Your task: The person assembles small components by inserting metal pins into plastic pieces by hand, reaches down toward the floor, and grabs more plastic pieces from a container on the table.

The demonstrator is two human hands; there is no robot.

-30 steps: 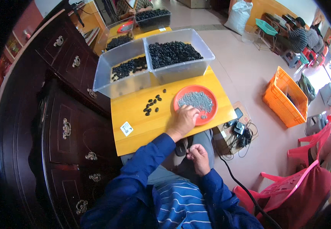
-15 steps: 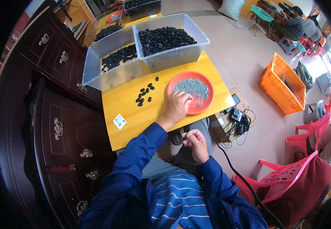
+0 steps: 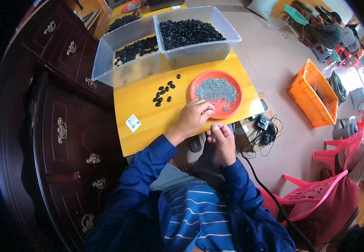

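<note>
My left hand (image 3: 193, 117) is over the near left rim of a round orange-red plate (image 3: 196, 82), its fingers curled together. On the plate lies a heap of small silver metal pieces (image 3: 216, 90) that look like screws, with a small clump (image 3: 226, 108) apart on its near side. My right hand (image 3: 222, 141) is just off the table's near edge, below the plate, thumb and fingertips pinched together. What either hand pinches is too small or hidden to name. Several small black oval parts (image 3: 162, 92) lie loose on the yellow table (image 3: 148, 130), left of the plate.
Two clear plastic bins hold black parts: a fuller right bin (image 3: 203, 49) and a left bin (image 3: 127, 73). A dark wooden cabinet (image 3: 79, 138) stands left. At right are a cardboard box with cables (image 3: 270, 134), an orange crate (image 3: 314, 98) and pink chairs (image 3: 312, 195). People sit far right.
My right hand has moved up and slightly right, nearer the plate and my left hand. The left hand stays by the plate's near edge, fingers still curled. The whole view has shifted slightly.
</note>
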